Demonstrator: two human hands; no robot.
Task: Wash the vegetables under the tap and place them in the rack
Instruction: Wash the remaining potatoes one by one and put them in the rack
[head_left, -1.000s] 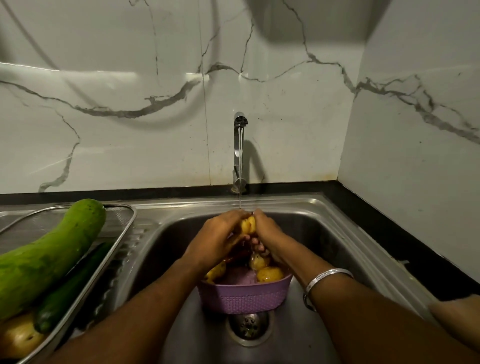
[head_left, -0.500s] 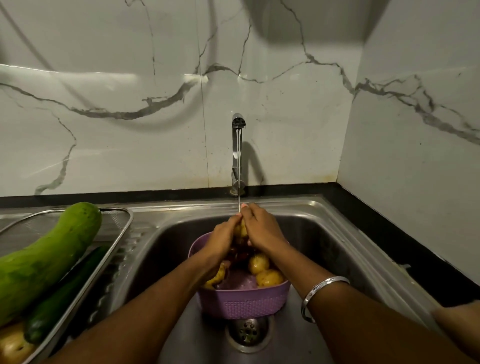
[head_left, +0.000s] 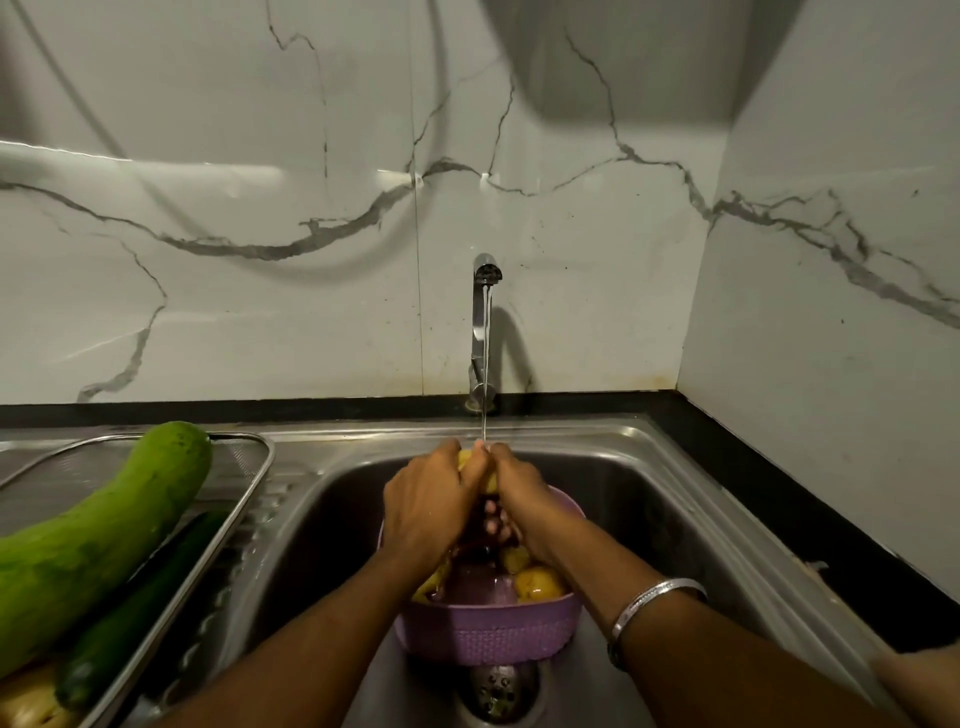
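Currently both hands, left hand (head_left: 426, 506) and right hand (head_left: 519, 493), have closed tighter round one yellow vegetable (head_left: 464, 458) under the tap (head_left: 485, 322) stream, above the purple basket (head_left: 488, 631); rinsing continues, the rack (head_left: 254, 470) transfer is pending

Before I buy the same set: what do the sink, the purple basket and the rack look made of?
Sink: looks like brushed stainless steel, grey with soft reflections. Purple basket: probably moulded plastic, matte, with a woven-look pattern. Rack: seemingly metal, a shiny wire rim around fine mesh.
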